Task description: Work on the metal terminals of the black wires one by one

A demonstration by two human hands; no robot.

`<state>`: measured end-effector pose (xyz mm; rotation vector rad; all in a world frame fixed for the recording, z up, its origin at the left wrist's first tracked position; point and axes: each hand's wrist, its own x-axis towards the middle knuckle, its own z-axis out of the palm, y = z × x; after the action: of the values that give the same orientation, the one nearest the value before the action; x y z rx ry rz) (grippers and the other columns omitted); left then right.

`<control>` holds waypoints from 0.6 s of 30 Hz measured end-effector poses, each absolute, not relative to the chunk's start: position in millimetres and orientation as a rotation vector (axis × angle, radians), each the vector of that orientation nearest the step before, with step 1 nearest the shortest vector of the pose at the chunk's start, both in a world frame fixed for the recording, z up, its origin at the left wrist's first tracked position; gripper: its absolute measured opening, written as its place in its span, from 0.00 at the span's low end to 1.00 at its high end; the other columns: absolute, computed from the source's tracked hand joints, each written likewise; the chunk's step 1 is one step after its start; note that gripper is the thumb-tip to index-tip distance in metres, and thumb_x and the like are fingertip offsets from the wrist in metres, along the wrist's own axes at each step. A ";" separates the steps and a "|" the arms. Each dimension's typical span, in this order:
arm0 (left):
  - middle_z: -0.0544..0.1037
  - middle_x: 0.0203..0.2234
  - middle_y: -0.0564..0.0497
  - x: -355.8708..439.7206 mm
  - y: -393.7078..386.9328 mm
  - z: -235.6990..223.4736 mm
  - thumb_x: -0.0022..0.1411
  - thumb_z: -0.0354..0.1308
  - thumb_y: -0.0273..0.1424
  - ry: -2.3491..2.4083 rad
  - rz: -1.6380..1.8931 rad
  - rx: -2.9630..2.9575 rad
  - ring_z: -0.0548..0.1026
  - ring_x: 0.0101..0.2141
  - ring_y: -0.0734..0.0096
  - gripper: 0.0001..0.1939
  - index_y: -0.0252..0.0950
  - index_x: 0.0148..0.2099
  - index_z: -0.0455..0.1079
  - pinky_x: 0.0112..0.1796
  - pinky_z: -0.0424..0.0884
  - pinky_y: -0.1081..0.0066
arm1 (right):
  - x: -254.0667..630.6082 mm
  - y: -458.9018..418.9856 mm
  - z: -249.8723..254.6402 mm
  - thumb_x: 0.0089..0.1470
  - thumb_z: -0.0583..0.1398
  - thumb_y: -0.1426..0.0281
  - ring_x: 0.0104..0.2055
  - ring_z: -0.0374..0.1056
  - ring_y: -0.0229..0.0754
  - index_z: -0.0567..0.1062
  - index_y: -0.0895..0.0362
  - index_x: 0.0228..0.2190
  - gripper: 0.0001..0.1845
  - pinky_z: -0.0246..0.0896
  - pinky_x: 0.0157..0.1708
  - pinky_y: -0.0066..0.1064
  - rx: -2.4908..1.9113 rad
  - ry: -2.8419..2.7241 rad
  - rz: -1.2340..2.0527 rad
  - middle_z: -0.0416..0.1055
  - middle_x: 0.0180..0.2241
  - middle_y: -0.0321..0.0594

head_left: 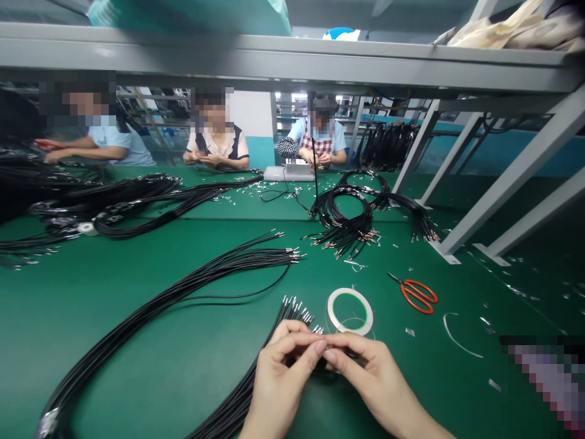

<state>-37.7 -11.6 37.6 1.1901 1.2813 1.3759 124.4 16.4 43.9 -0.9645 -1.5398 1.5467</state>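
My left hand (284, 369) and my right hand (372, 372) meet at the fingertips, each closed in a pinch. Whatever they hold between the tips is too small and hidden to make out. A bundle of black cables (237, 390) with silvery bare ends runs up from the bottom edge and passes behind my left hand; some ends show just past its fingers. Directly beyond my right hand lies a flat white-and-green roll of tape (335, 312), with a thin strand looping from it. Orange-handled scissors (417, 295) rest on the green table to the right.
Another long cable bundle (150, 311) curves across the left. Coiled cables (342, 213) lie further back, with a grey device (290, 172) near them. Grey metal legs (507, 177) and an overhead shelf (274, 58) frame the table. Three people work on the far side. Clear scraps litter the right.
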 end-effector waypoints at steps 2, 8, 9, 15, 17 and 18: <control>0.69 0.32 0.50 -37.2 -11.4 36.4 0.57 0.64 0.35 1.285 1.375 1.180 0.70 0.32 0.70 0.07 0.39 0.34 0.80 0.31 0.68 0.72 | 125.3 16.5 43.7 0.58 0.62 0.65 0.34 0.71 0.42 0.81 0.52 0.41 0.11 0.66 0.36 0.30 -0.980 -1.552 1.533 0.78 0.32 0.38; 0.69 0.38 0.49 -39.8 -11.6 34.1 0.61 0.60 0.35 1.374 1.358 1.313 0.71 0.32 0.71 0.09 0.40 0.42 0.78 0.33 0.70 0.71 | 123.2 18.2 42.1 0.57 0.61 0.62 0.29 0.71 0.37 0.78 0.56 0.31 0.11 0.68 0.31 0.30 -0.978 -1.450 1.583 0.72 0.40 0.40; 0.68 0.40 0.49 -41.8 -11.5 33.8 0.63 0.58 0.35 1.430 1.344 1.367 0.71 0.31 0.71 0.11 0.41 0.46 0.75 0.32 0.70 0.71 | 123.0 19.8 41.7 0.57 0.61 0.60 0.27 0.70 0.36 0.76 0.57 0.31 0.12 0.68 0.27 0.29 -0.988 -1.388 1.623 0.71 0.43 0.42; 0.69 0.37 0.50 -55.7 -11.0 31.5 0.58 0.60 0.29 1.894 0.916 1.794 0.69 0.37 0.61 0.06 0.39 0.39 0.68 0.38 0.68 0.62 | 131.6 34.7 43.2 0.57 0.59 0.56 0.16 0.59 0.32 0.73 0.58 0.32 0.17 0.46 0.14 0.21 -1.190 -1.317 1.560 0.66 0.17 0.31; 0.69 0.36 0.50 -58.4 -10.5 31.1 0.55 0.63 0.28 1.983 0.758 1.896 0.69 0.38 0.58 0.07 0.38 0.36 0.68 0.39 0.67 0.61 | 134.6 38.1 43.8 0.58 0.60 0.56 0.15 0.54 0.30 0.72 0.58 0.30 0.16 0.44 0.16 0.22 -1.206 -1.335 1.519 0.63 0.14 0.28; 0.70 0.35 0.50 -59.8 -9.8 31.0 0.54 0.63 0.28 2.006 0.695 1.930 0.68 0.38 0.57 0.06 0.38 0.34 0.68 0.38 0.66 0.60 | 135.3 39.1 43.6 0.58 0.60 0.57 0.15 0.53 0.29 0.72 0.58 0.30 0.16 0.44 0.17 0.23 -1.203 -1.349 1.504 0.64 0.15 0.28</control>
<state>-59.8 -9.8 31.0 1.9297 2.0058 0.6948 135.3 39.1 43.6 -1.2033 -1.3489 1.5039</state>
